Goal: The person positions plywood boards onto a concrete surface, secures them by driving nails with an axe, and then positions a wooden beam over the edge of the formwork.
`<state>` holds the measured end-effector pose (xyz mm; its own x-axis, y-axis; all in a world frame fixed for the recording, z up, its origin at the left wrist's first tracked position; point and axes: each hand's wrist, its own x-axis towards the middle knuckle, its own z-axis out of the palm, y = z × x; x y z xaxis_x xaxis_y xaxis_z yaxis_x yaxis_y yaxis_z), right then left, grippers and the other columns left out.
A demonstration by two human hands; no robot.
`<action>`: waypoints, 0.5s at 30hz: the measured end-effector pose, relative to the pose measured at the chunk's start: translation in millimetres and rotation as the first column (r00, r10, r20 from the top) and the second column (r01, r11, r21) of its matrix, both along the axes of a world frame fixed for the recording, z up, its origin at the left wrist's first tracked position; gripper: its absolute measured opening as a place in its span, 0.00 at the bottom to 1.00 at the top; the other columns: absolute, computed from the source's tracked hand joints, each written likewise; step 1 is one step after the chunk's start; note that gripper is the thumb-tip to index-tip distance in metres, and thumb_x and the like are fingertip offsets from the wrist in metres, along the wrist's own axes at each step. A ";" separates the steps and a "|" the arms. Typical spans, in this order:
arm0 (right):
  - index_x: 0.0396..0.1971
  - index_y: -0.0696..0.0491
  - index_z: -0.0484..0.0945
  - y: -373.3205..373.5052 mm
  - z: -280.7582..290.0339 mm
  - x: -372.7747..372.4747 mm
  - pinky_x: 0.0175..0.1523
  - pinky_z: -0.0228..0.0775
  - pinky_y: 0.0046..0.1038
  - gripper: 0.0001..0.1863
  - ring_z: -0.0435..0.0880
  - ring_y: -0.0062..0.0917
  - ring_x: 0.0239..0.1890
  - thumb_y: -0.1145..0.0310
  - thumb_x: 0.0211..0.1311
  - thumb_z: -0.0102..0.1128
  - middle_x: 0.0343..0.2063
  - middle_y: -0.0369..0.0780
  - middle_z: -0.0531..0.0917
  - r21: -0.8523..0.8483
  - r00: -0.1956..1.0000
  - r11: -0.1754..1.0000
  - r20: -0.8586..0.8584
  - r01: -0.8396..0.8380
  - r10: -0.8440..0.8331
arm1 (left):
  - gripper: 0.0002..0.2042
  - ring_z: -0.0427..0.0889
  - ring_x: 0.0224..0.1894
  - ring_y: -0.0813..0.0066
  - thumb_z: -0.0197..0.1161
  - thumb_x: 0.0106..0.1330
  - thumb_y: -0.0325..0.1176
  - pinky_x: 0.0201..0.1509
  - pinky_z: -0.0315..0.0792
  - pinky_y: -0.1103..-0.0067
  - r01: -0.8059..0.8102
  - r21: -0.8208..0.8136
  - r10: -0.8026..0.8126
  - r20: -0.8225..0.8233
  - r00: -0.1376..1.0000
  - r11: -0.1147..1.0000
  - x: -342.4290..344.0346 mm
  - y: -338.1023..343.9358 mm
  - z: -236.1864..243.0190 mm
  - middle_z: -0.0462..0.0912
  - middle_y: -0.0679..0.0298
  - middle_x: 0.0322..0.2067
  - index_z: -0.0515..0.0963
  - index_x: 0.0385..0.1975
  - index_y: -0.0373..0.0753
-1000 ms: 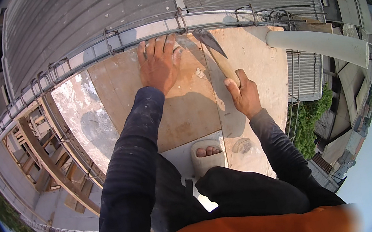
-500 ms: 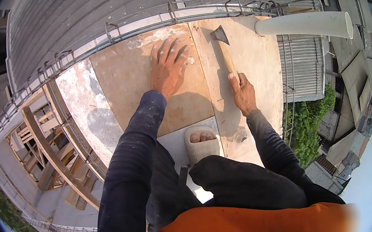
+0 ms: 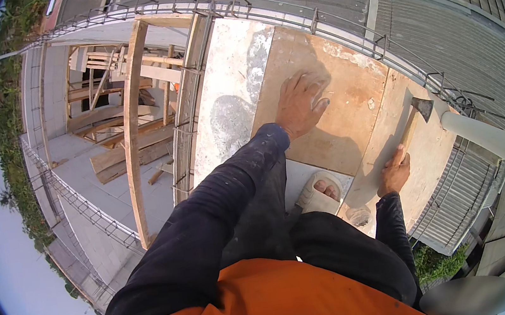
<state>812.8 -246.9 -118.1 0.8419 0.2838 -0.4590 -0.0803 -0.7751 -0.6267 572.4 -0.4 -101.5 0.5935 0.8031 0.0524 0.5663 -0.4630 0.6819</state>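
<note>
Plywood (image 3: 341, 93) beneath the left hand (image 3: 302, 109), brown and sunlit, with flaked white marks to the right of the fingers. Just left of that hand, a white-spattered panel (image 3: 224, 65) with grey smears. Under the right hand (image 3: 396, 170), a paler sheet (image 3: 429, 163), meeting the brown one along a straight seam between the hands. Beyond both hands, along the far edge, a cage of steel rebar (image 3: 315, 20), then grey corrugated roofing (image 3: 441, 37). Well left of the left hand, an unfinished space with pale walls (image 3: 56, 94), a long timber (image 3: 135, 131) and loose boards (image 3: 127, 151). Between the hands and nearer the body, a beige slipper (image 3: 320, 196) with bare toes showing.

Left hand empty, fingers slightly bent, thumb apart; cannot tell whether resting on the plywood or just above. Right hand wrapped around the wooden handle of a hatchet-shaped tool (image 3: 422, 110), metal head beyond the fingers and near a white pipe (image 3: 486, 139), slanting off to the right.

Compared with half a second ago, view swung leftward, with more of the unfinished space showing past the left hand; left hand farther from the seam and nearer the spattered panel; tool head closer to the pipe, in the same right-hand grip.
</note>
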 end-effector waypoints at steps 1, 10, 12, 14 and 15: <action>0.40 0.60 0.77 1.4 0.2 -2.8 0.28 0.69 0.33 0.35 0.73 0.26 0.20 0.35 0.80 0.53 0.20 0.39 0.74 0.013 1.000 1.000 -0.011 0.004 -0.004 | 0.27 0.62 0.78 0.51 0.69 0.69 0.37 0.83 0.53 0.54 -0.145 0.005 0.145 -0.047 0.988 0.989 -42.9 -1.5 11.0 0.75 0.58 0.69 0.78 0.68 0.45; 0.64 0.64 0.75 -4.9 1.0 -7.9 0.28 0.73 0.34 0.41 0.78 0.29 0.26 0.36 0.79 0.54 0.33 0.45 0.78 0.015 0.989 0.998 -0.139 -0.055 0.057 | 0.47 0.46 0.85 0.41 0.55 0.75 0.67 0.87 0.41 0.51 -0.903 -0.114 0.519 -0.785 0.338 0.415 -427.6 -163.9 -11.3 0.53 0.46 0.83 0.52 0.83 0.38; 0.63 0.63 0.75 -27.8 -35.2 25.6 0.29 0.75 0.34 0.41 0.80 0.30 0.28 0.34 0.79 0.53 0.38 0.46 0.80 0.054 0.987 0.985 0.000 -0.162 0.162 | 0.46 0.46 0.86 0.44 0.51 0.76 0.69 0.87 0.39 0.49 -0.903 -0.189 0.583 -0.709 0.397 0.385 -415.4 -161.6 -22.1 0.54 0.50 0.83 0.54 0.83 0.42; 0.62 0.63 0.75 -26.0 -45.6 23.3 0.30 0.77 0.34 0.42 0.81 0.31 0.30 0.32 0.78 0.53 0.42 0.47 0.81 0.015 0.976 0.977 0.044 -0.212 0.211 | 0.44 0.54 0.82 0.44 0.52 0.76 0.67 0.84 0.44 0.48 -0.905 -0.117 0.681 -0.621 0.388 0.409 -418.0 -171.1 -35.7 0.60 0.47 0.79 0.57 0.82 0.41; 0.61 0.63 0.75 -21.0 -33.5 18.1 0.31 0.78 0.34 0.43 0.82 0.32 0.31 0.32 0.77 0.53 0.43 0.47 0.81 -0.033 0.976 0.976 0.031 -0.213 0.214 | 0.44 0.56 0.81 0.44 0.54 0.76 0.67 0.84 0.45 0.49 -0.906 -0.094 0.711 -0.588 0.385 0.412 -421.4 -183.0 -38.6 0.61 0.47 0.78 0.57 0.82 0.41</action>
<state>830.8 -267.9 -151.6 0.7787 0.4457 -0.4415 0.1105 -0.7902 -0.6028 151.0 -183.4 -140.1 -0.4902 0.7831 -0.3828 0.7569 0.6002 0.2585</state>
